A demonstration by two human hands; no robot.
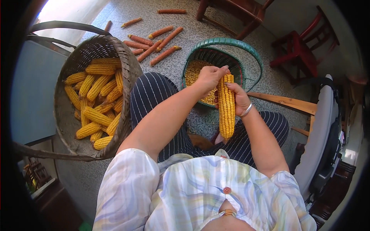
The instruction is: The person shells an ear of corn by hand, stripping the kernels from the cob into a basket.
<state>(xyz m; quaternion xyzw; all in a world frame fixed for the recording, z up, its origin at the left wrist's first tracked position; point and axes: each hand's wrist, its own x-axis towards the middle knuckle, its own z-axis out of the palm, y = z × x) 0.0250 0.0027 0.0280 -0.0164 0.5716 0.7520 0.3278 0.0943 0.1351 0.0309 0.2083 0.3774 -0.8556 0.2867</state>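
A large ear of yellow dried corn is held upright in the view by my right hand, its thumb across the kernels near the top and a silver bangle at the wrist. At the ear's top end, where some reddish cob shows, my left hand pinches with thumb and fingers; the fingertips are partly hidden. Both hands are over the near rim of a green woven basket with loose corn kernels inside. To the left, a big brown woven basket holds many ears of corn.
Several bare reddish cobs lie scattered on the speckled floor ahead. A wooden chair and a red chair stand at upper right. On the right are wooden legs and a grey padded thing. A blue-grey panel is far left.
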